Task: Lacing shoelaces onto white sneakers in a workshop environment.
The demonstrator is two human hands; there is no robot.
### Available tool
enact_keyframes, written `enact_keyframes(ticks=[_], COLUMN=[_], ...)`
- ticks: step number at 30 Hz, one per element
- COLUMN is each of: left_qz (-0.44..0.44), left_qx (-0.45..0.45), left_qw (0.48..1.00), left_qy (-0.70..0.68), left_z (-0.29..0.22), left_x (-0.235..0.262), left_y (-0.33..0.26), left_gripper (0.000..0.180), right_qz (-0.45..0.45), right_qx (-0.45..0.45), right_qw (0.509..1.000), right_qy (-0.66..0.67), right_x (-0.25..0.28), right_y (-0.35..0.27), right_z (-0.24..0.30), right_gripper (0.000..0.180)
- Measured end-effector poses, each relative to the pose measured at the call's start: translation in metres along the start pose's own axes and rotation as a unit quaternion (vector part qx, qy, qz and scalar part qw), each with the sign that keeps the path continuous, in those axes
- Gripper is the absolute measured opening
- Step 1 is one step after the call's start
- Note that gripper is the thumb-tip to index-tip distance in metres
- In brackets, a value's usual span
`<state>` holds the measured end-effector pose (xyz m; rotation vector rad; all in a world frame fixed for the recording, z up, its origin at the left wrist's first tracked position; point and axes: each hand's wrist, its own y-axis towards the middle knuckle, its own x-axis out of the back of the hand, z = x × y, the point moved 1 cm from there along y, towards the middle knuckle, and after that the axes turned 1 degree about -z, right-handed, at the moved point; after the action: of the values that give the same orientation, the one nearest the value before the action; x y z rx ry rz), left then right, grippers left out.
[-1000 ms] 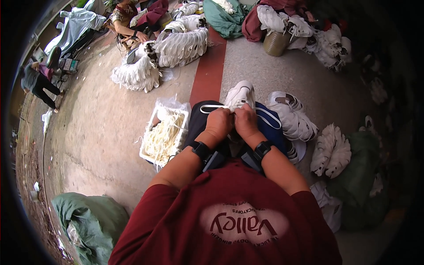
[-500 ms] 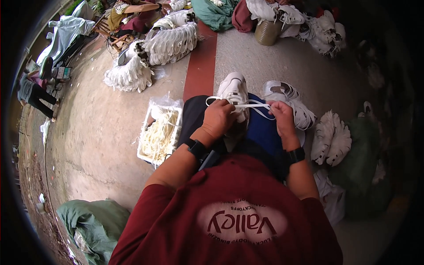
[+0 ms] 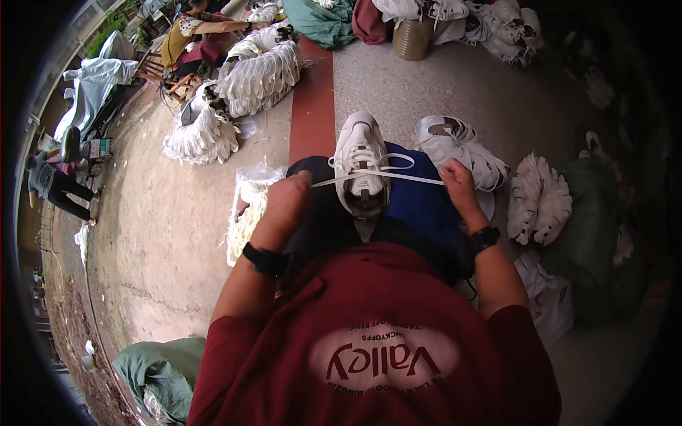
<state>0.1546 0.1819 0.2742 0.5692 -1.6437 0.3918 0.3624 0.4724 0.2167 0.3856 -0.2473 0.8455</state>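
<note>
A white and grey sneaker (image 3: 362,167) rests between my thighs, toe pointing away from me. Its white shoelace (image 3: 415,177) crosses over the tongue, with a loop lying to the right. My left hand (image 3: 290,201) is closed on one lace end, out to the left of the shoe. On the other side, my right hand (image 3: 458,183) pinches the other end. Both ends are stretched outward, nearly straight. More white sneakers (image 3: 462,150) stand on the ground beyond my right knee.
Left of my knee sits a white basket (image 3: 233,238) of pale laces. Rings of white shoe parts (image 3: 259,78) lie ahead, near a seated person (image 3: 192,35). White shoe parts (image 3: 540,199) and a green sack (image 3: 593,234) are at right; another green sack (image 3: 160,373) is lower left.
My hands have moved apart, the left one toward me and outward, drawing the lace ends tight across the shoe. The shoe is now less covered by my left hand.
</note>
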Motion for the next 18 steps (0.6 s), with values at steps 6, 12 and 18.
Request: enact_keyframes(ticks=[6,12,18], left_qz=[-0.056,-0.083,-0.071], left_qx=[0.088,0.108,0.122], left_qw=[0.992,0.98,0.988], left_qy=[-0.073,-0.143,-0.057], left_z=[0.072,0.091,0.087], left_x=[-0.001,-0.012,-0.002], left_y=[-0.047,-0.057,-0.061], left_gripper=[0.008,0.009,0.011], right_qz=[0.053,-0.025,-0.058], right_qx=[0.026,0.172,0.145], right_qw=[0.988,0.926,0.867], right_qy=[-0.14,-0.335,-0.472], right_x=[0.032,0.054,0.07], right_y=[-0.035,-0.035,-0.025], right_z=[-0.014,-0.025,-0.015], right_gripper=[0.008,0.005,0.008])
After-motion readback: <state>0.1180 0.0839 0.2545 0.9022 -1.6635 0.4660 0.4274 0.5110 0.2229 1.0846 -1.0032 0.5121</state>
